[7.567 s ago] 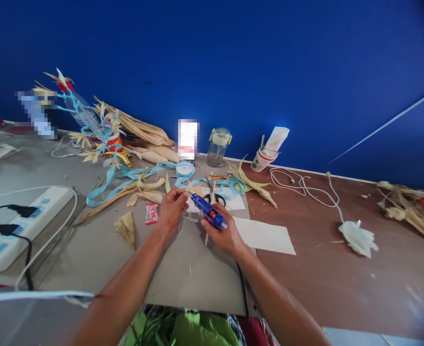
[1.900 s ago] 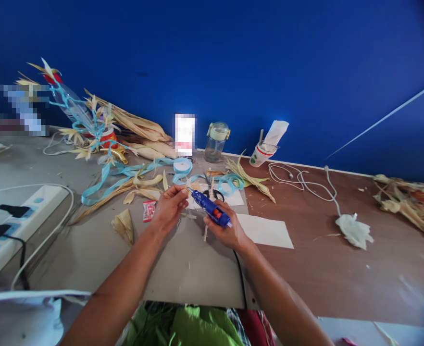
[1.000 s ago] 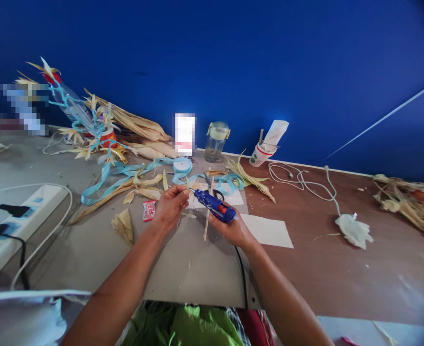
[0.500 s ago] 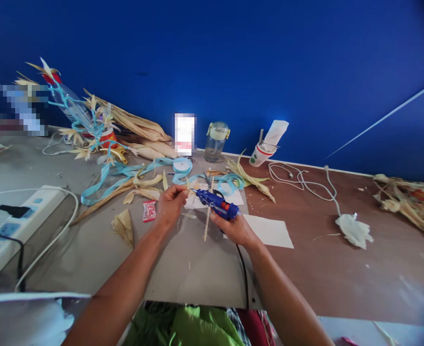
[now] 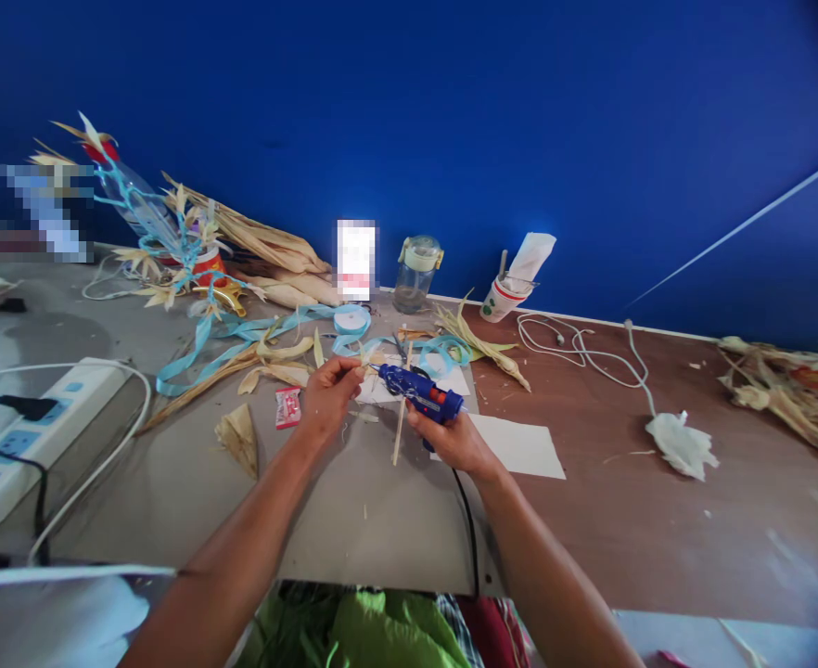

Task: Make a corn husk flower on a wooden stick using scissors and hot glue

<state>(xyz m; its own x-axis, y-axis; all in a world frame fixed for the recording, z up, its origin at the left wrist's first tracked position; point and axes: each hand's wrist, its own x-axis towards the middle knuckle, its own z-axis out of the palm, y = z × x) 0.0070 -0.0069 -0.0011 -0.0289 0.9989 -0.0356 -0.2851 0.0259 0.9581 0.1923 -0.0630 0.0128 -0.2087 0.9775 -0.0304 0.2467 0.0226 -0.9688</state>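
- The glue gun (image 5: 421, 393) is blue with a red-orange switch; it sits in the right hand (image 5: 451, 439) above the grey surface (image 5: 353, 520), nozzle pointing left toward the left hand (image 5: 326, 399).
- The right grip is closed around the gun's handle; a black cord (image 5: 466, 520) runs from it toward the person.
- The left grip is pinched shut on a small pale husk piece (image 5: 365, 355), held just beside the gun's nozzle.
- A thin stick (image 5: 399, 431) lies on the surface under the gun, between the two hands.
- Scissors (image 5: 409, 364) lie just beyond the gun, partly hidden by it.
- White paper (image 5: 513, 445) lies just right of the right hand, across the seam between grey and brown surface.
- A small red packet (image 5: 287, 406) and a folded husk (image 5: 238, 438) lie left of the left hand.
- Light blue ribbon (image 5: 200, 348) trails across the surface beyond the hands, with a ribbon roll (image 5: 351, 321) near it.
- Dried husks (image 5: 270, 246) are piled against the blue wall (image 5: 451, 111); a jar (image 5: 415, 273) and a paper cup (image 5: 503, 299) stand near the wall.
- A white power strip (image 5: 33, 436) lies far left, with a black plug in it.
- A white cable (image 5: 590, 353) and a crumpled tissue (image 5: 682, 443) lie well right on the brown surface.
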